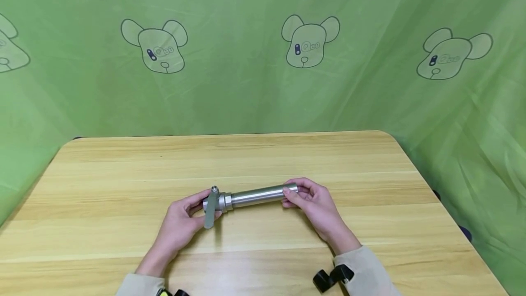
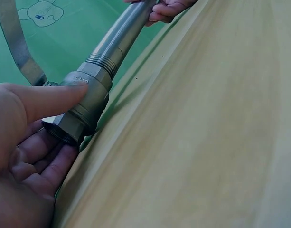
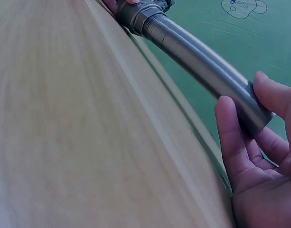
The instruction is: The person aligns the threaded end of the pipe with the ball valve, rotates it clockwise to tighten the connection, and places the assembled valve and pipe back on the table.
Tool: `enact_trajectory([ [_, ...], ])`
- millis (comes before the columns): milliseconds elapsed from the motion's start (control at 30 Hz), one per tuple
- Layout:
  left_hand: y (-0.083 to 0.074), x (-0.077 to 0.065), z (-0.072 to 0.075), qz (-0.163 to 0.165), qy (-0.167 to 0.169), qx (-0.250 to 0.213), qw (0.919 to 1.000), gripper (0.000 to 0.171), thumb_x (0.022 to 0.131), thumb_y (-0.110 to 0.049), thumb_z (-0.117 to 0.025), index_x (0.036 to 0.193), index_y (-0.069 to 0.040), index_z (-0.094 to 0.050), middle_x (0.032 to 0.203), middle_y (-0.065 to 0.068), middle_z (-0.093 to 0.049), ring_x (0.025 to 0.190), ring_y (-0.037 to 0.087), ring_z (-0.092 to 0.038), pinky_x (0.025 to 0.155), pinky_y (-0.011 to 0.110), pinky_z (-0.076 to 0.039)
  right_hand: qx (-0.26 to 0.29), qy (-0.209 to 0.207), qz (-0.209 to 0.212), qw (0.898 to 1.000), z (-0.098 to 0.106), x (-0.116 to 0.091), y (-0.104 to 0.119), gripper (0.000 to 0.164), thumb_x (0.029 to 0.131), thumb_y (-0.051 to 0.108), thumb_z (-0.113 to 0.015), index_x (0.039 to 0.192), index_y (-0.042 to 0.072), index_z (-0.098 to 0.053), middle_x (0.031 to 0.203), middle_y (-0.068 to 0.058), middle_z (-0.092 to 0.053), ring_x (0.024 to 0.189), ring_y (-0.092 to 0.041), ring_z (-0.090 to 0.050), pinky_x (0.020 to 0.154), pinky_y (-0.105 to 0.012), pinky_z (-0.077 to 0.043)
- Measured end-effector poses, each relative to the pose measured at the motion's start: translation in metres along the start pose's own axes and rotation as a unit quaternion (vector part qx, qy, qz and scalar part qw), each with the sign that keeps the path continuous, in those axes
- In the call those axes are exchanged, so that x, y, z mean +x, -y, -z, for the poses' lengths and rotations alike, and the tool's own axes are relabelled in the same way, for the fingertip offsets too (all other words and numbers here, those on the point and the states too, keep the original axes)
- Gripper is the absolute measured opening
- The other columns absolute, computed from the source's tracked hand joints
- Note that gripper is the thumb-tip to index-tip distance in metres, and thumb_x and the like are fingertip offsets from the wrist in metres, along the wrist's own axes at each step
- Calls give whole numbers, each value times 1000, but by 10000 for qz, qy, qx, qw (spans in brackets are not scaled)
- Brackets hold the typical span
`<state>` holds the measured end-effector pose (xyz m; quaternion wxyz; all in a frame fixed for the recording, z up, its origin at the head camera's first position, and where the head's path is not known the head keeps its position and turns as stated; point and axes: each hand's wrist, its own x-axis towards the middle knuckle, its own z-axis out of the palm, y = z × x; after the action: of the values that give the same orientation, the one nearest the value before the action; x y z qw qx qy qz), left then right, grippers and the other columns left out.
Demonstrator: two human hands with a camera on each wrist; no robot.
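Note:
A metal ball valve (image 1: 222,202) with a flat grey lever handle (image 1: 211,209) is joined to a smooth steel pipe (image 1: 259,195). My left hand (image 1: 181,223) grips the valve body, thumb across its side and fingers beneath, as the left wrist view shows. Several threads of the pipe (image 2: 101,61) show beside the valve's hex collar. At the pipe's other end, my right hand (image 1: 318,204) holds it between thumb and fingers. In the right wrist view the pipe (image 3: 202,61) slopes down toward that hand. Valve and pipe are held just over the table.
The wood-grain table (image 1: 263,259) spreads under both hands, its far corners rounded. Behind it hangs a green cloth (image 1: 238,81) printed with bear-like heads, and it continues along the right side. A black wrist device (image 1: 333,277) sits at the right sleeve.

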<state>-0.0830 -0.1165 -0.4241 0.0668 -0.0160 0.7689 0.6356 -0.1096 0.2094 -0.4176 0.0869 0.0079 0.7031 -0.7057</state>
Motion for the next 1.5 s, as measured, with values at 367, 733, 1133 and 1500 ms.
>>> enact_trajectory([
  [367,1,0,0,27,-26,-22,10000,63,87,-8,-88,146,-5,-65,145,19,-69,136,37,-67,110,32,-57,-312,-55,208,9993,0,-4,3,52,89,2,-85,137,-7,-65,119,-17,-76,102,-15,-77,92,-26,-66],
  [733,2,0,2,-41,152,3,9999,68,91,-13,-87,152,-6,-59,150,17,-66,140,37,-64,113,32,-55,290,192,683,9971,1,-4,2,50,94,-9,-70,141,-16,-55,113,-8,-73,94,-16,-79,90,-32,-68],
  [1133,1,1,2,-212,267,202,9992,69,93,-15,-85,155,-7,-56,154,18,-62,140,37,-64,115,34,-53,342,232,786,9960,2,-3,3,46,98,-6,-70,140,-18,-54,109,-7,-74,89,-16,-79,88,-33,-69],
  [1500,0,1,4,-200,352,201,9990,68,93,-13,-84,155,-5,-56,159,20,-57,144,39,-59,117,36,-51,323,224,747,9964,2,-3,3,46,98,-4,-71,139,-18,-54,107,-7,-74,88,-17,-79,86,-33,-69],
])
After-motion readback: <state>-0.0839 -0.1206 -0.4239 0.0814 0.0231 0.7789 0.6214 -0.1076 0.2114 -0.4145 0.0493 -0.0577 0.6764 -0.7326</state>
